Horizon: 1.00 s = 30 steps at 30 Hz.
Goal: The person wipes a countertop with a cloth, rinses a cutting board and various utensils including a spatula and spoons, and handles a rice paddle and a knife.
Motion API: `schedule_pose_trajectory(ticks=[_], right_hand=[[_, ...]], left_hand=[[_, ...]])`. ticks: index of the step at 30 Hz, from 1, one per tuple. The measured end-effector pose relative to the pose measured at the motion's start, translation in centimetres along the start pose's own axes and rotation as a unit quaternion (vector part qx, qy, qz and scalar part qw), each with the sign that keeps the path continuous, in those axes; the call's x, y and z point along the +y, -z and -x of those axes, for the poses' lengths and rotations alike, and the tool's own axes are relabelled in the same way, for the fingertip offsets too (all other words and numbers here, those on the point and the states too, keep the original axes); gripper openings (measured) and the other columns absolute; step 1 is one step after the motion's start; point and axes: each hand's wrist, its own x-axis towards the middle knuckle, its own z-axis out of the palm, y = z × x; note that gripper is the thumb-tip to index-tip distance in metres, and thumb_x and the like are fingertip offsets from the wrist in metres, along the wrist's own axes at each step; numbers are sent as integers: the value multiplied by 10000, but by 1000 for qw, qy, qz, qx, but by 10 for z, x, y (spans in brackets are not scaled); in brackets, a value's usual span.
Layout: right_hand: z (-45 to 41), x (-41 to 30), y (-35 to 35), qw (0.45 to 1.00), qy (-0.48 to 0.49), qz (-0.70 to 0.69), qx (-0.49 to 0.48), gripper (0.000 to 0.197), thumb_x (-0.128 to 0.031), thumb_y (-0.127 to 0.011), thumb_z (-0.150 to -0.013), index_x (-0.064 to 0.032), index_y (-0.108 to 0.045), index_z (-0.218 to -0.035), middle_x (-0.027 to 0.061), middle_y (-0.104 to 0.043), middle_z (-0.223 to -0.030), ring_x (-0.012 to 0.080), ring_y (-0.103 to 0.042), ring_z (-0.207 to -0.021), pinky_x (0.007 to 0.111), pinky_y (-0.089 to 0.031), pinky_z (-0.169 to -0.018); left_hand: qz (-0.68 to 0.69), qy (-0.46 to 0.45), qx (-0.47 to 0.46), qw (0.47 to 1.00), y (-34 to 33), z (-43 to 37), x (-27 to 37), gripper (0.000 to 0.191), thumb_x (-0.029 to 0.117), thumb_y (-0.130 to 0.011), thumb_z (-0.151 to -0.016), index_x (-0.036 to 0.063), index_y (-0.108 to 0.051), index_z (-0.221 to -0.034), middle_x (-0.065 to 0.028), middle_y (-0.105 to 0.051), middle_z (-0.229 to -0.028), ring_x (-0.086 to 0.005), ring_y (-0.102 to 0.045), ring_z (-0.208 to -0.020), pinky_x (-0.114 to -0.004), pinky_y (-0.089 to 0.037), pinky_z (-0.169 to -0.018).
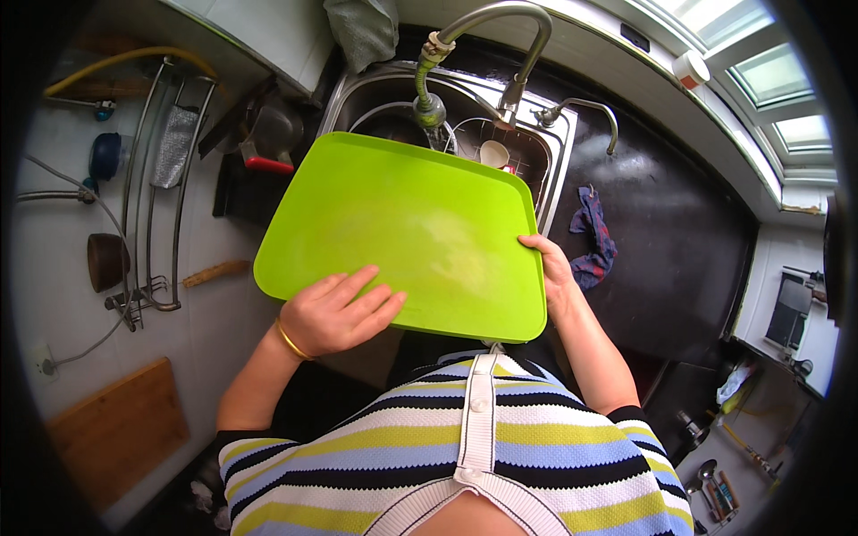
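Observation:
A bright green plastic tray (pixel 402 231) is tilted in front of me, its far edge over the near part of a stainless steel sink (pixel 562 173). My right hand (pixel 551 268) grips the tray's right rim, thumb on top, with the other fingers hidden beneath. Spread over the lower left of the tray is my left hand (pixel 342 311), its fingers slightly apart and nothing seen in them. Beyond the tray, water runs from a green hose end (pixel 429 100) on a curved metal faucet (pixel 536 50).
In the sink are a small pale bowl (pixel 495 154) and a wire rack (pixel 536 164). A second, thinner tap (pixel 595 104) stands to the right. A dark patterned cloth (pixel 594 244) lies on the black countertop (pixel 660 268). A wooden board (pixel 120 429) leans at the left wall.

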Motion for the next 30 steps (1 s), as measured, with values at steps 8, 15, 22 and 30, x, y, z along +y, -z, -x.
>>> schedule_pose_trajectory(ticks=[8,15,22,30], right_hand=[[4,-4,4,998,59,19,-1,424,-25,-520,-811,14,-448,-1227,181,-588,-1098,287,-618,-970,401,-516,-857],[2,-17,12,987,131,88,-41,463,-18,-508,-806,22,-409,-1257,180,-581,-1111,282,-615,-977,386,-520,-852],[-22,-23,17,983,118,125,-65,501,-8,-500,-802,-10,-384,-1290,167,-558,-1147,282,-598,-1006,386,-509,-870],[-42,-35,23,976,117,173,-65,545,-24,-510,-794,-34,-356,-1316,152,-546,-1162,262,-582,-1028,377,-500,-878]], left_hand=[[39,16,-24,999,4,-9,2,241,171,-635,-736,146,-674,-972,4,-633,-918,-203,-623,-924,-285,-517,-663],[311,369,68,873,19,32,-38,622,575,-360,-903,104,-492,-1287,-163,-462,-1311,-315,-386,-1269,-418,-236,-1073],[709,557,145,408,-49,55,-71,491,192,-506,-931,45,-325,-1363,-131,-420,-1338,-221,-438,-1220,-332,-394,-976],[771,549,167,277,-64,65,-53,450,52,-525,-858,24,-409,-1292,-120,-550,-1165,-224,-567,-1045,-329,-490,-862]])
